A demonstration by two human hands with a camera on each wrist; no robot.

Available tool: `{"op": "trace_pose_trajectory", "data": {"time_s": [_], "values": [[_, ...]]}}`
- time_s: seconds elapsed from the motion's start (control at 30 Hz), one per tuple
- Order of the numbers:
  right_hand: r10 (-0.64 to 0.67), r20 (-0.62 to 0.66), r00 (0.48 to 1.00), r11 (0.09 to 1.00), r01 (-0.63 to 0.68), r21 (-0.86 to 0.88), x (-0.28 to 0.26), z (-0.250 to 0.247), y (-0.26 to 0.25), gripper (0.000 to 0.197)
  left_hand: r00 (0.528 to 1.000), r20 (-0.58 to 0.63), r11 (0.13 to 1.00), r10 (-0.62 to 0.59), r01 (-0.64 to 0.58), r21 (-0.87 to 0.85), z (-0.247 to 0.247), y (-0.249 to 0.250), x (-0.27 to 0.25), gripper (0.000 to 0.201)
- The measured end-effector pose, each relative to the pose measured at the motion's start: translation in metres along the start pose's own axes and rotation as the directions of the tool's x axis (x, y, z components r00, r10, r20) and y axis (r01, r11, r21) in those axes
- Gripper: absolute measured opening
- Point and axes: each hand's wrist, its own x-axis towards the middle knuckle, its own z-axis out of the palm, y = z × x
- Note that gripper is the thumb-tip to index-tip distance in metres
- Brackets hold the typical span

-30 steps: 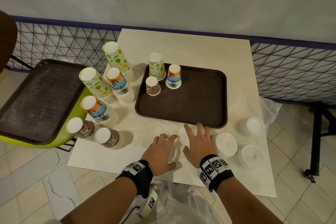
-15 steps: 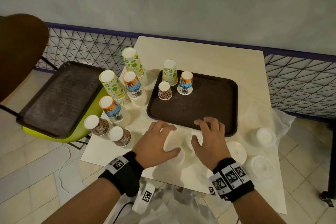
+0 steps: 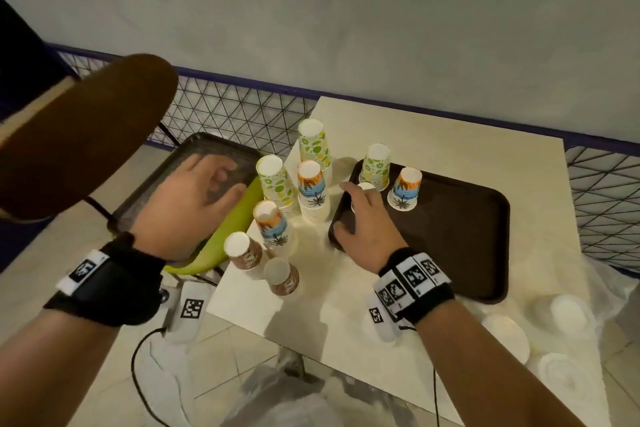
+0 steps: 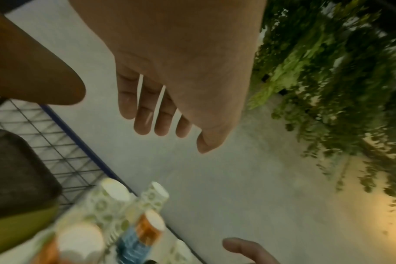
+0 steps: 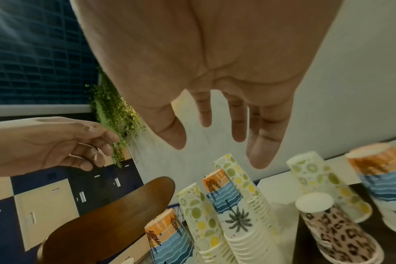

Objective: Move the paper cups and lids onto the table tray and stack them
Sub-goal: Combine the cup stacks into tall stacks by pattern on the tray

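Three upturned paper cups stand on the brown table tray (image 3: 460, 236): a green-lemon cup (image 3: 375, 166), a palm-print cup (image 3: 405, 192) and a leopard cup (image 5: 335, 230). My right hand (image 3: 349, 208) hovers over the tray's left edge above the leopard cup, fingers straight and empty; the right wrist view shows its palm (image 5: 215, 142) bare. My left hand (image 3: 225, 180) floats over the chair tray (image 3: 156, 184), fingers loosely spread (image 4: 176, 135), holding nothing. Several cup stacks (image 3: 311, 194) stand on the table left of the tray. White lids (image 3: 505, 336) lie at the front right.
A dark tray rests on a green chair seat (image 3: 228, 229) left of the table. A brown chair back (image 3: 79, 139) rises near my left arm. Wire mesh fencing (image 3: 235, 111) and a grey wall stand behind. A cable (image 3: 138, 374) hangs below the left wrist.
Both hands have lifted off the lids at the table's front edge. The left hand swung left over the chair tray; the right hand moved forward over the table tray's left edge.
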Motion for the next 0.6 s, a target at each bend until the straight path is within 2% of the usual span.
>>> {"op": "trace_pose_trajectory", "data": {"time_s": [0.1,0.23,0.33,0.43,0.6], "values": [[0.033,-0.010,0.999,0.997,-0.033,-0.076,0.036,0.023,-0.014,0.079,0.987,0.150,0.995,-0.065,0.052,0.087,0.000,-0.050,0.038,0.067],[0.124,-0.083,0.989,0.981,-0.135,-0.140,0.078,0.051,-0.020,0.084,0.945,0.315,0.996,-0.085,0.081,0.026,0.025,-0.099,0.083,0.092],[0.173,-0.139,0.975,0.975,-0.190,-0.116,0.105,0.067,-0.017,0.088,0.923,0.380,0.994,-0.067,0.095,-0.057,0.050,-0.117,0.111,0.096],[0.169,-0.144,0.975,0.981,-0.180,-0.072,0.125,0.084,-0.008,0.091,0.891,0.453,0.987,-0.009,0.079,-0.137,0.080,-0.128,0.136,0.100],[0.139,-0.190,0.972,0.990,-0.144,-0.010,0.139,0.097,0.001,0.078,0.838,0.539,0.979,0.088,0.026,-0.201,0.122,-0.140,0.164,0.101]]}}
